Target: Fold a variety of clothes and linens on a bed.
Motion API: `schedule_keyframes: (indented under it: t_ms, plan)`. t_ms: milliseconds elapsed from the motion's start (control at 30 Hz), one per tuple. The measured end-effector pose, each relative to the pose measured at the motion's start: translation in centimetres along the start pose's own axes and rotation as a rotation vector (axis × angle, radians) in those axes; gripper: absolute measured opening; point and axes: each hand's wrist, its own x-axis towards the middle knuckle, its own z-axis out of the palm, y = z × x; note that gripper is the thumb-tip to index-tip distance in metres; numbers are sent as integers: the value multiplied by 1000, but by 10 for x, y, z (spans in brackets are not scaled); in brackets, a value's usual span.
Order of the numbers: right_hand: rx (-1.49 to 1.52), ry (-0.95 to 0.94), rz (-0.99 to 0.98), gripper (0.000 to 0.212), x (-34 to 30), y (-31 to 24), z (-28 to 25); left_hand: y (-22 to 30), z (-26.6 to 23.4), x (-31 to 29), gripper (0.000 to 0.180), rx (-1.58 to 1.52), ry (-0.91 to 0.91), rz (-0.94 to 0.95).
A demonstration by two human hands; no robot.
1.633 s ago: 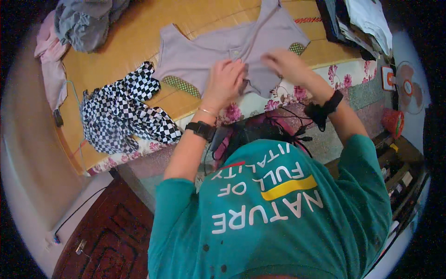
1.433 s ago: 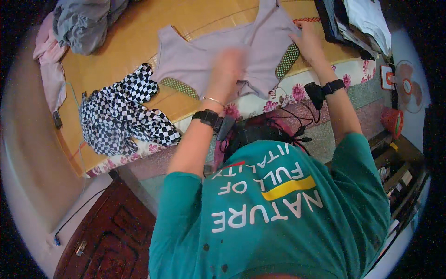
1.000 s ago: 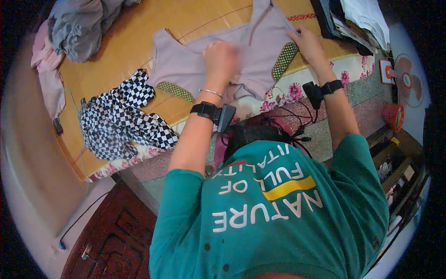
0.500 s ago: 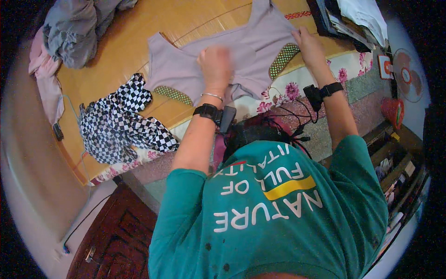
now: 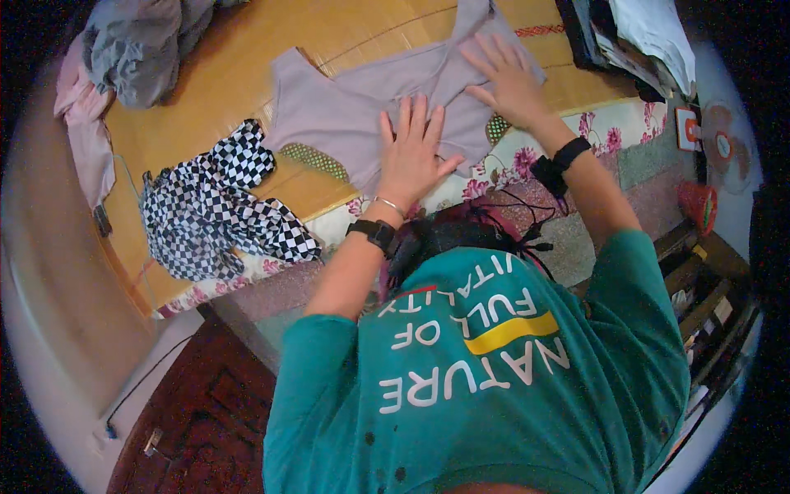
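A light mauve sleeveless top (image 5: 362, 90) lies spread on the yellow bed mat (image 5: 222, 74), its neckline and armholes visible. My left hand (image 5: 411, 156) rests flat on the top's near middle, fingers spread. Farther right, my right hand (image 5: 512, 86) also lies on the cloth with fingers apart, near the shoulder strap. Neither hand grips anything. Left of the top is a crumpled black-and-white checked garment (image 5: 222, 210).
Grey cloth (image 5: 132, 49) and pink cloth (image 5: 86, 123) are heaped at the far left. Folded dark and white clothes (image 5: 634, 45) sit at the far right. A floral sheet (image 5: 527, 160) edges the bed, and a small fan (image 5: 724, 146) stands beyond it.
My right hand has let go of the top's right edge and moved left onto the cloth. My left hand has opened from a closed shape and now lies flat, slightly nearer and rightward.
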Motion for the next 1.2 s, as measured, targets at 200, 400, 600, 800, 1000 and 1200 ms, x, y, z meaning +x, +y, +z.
schedule_keyframes:
  t_ms: [200,400,600,800,1000,1200]
  plan:
    - [-65,81,-49,61,4,10,4,-8,-5,-17,81,-107,48,-31]
    - [228,101,77,59,-3,31,3,-73,-13,-79,70,-185,376,-399]
    - [284,241,499,58,-26,58,-3,-56,-42,-96,61,4,247,-404]
    - [364,-10,671,62,-29,89,-3,14,-29,-56,53,-238,73,-78]
    - [451,-238,677,55,-18,68,-24,31,-11,-46,62,-193,69,-58]
    - [884,-171,808,34,-20,62,-29,36,-4,-44,66,-202,99,-88]
